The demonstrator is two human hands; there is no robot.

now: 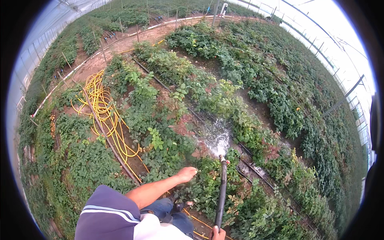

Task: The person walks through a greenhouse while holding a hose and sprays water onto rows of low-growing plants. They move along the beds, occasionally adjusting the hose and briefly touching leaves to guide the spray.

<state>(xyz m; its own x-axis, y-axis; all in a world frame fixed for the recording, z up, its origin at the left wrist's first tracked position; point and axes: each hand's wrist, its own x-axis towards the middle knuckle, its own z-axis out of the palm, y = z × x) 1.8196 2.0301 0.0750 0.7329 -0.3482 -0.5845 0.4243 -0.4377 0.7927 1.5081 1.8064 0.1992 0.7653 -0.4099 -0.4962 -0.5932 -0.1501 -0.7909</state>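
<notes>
My right hand (218, 233), at the bottom edge, is closed around a black hose (222, 192). The hose points away from me over the plants, and water (221, 141) sprays from the fitting (222, 157) at its far end onto the bed. My left hand (186, 174) is held out to the left of the hose, above leafy plants, with its fingers curled. Whether something small is between those fingers cannot be told. Rose-like bushes (156, 138) with green and some reddish leaves surround both hands.
A tangled yellow hose (100, 96) lies on soil at the left, beside a brown pipe (105, 135). Black irrigation lines (261, 177) run between the plant rows. Wooden stakes (103, 51) and a white pipe (57, 85) border the dirt path (120, 45). A metal post (343, 96) leans at the right.
</notes>
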